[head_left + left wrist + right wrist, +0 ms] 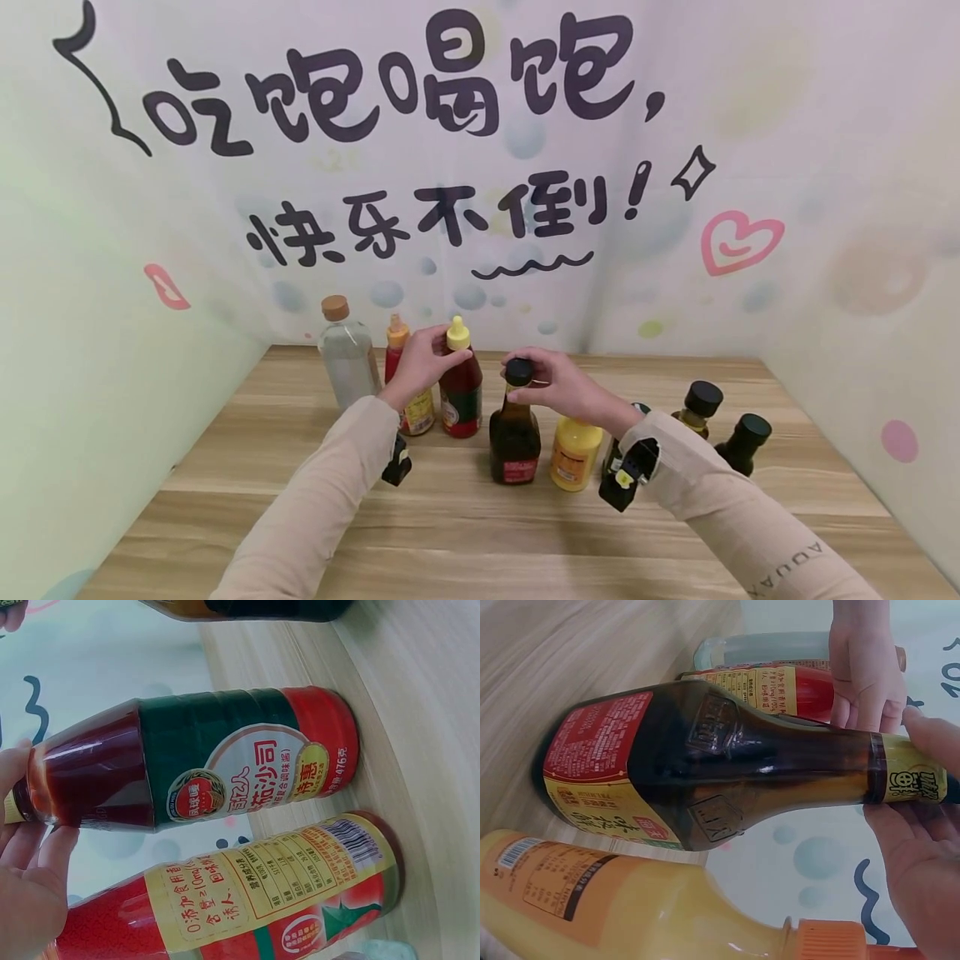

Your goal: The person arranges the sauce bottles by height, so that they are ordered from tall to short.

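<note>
In the head view my left hand (420,367) grips the neck of a ketchup bottle (461,404) with a yellow nozzle cap. Fingers and thumb curl round that neck in the left wrist view, above the green and red label (225,761). My right hand (564,387) holds a dark soy sauce bottle (514,446) by its neck, just under the black cap. The right wrist view shows thumb and fingers on either side of its yellow neck band (907,769). Both bottles stand upright, side by side with a gap between.
Left of the ketchup stand a red sauce bottle (418,412) and a clear bottle (348,354) with an orange-brown cap. A yellow bottle (576,454) is right of the soy sauce. Dark-capped bottles (742,442) stand farther right, partly behind my arm. A printed backdrop (660,292) closes the table's rear.
</note>
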`<act>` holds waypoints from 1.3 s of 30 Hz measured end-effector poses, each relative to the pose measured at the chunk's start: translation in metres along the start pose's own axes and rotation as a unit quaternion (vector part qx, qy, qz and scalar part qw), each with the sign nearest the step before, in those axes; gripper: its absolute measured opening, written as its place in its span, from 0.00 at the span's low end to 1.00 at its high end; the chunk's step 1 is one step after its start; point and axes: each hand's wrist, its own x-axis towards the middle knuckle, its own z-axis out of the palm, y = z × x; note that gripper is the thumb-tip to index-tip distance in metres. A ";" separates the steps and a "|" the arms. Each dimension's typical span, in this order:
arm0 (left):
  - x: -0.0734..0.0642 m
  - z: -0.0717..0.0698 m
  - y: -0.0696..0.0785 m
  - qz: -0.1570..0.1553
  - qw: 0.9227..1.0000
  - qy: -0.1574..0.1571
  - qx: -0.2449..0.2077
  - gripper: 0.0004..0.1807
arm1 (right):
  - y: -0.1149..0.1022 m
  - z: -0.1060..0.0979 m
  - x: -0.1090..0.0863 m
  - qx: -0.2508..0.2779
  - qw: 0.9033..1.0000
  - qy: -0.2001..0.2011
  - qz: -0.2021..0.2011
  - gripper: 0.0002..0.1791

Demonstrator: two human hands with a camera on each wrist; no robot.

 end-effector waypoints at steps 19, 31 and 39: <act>-0.002 0.001 0.000 0.007 1.000 0.006 0.000 0.23 | -0.012 -0.002 0.002 -0.013 1.000 -0.002 0.027 0.21; -0.003 0.001 -0.002 0.005 1.000 0.014 -0.002 0.23 | -0.017 -0.006 0.004 -0.052 0.998 -0.009 0.027 0.19; -0.002 0.002 -0.002 0.013 1.000 0.014 -0.008 0.23 | -0.031 -0.016 0.011 -0.059 0.998 0.013 0.025 0.20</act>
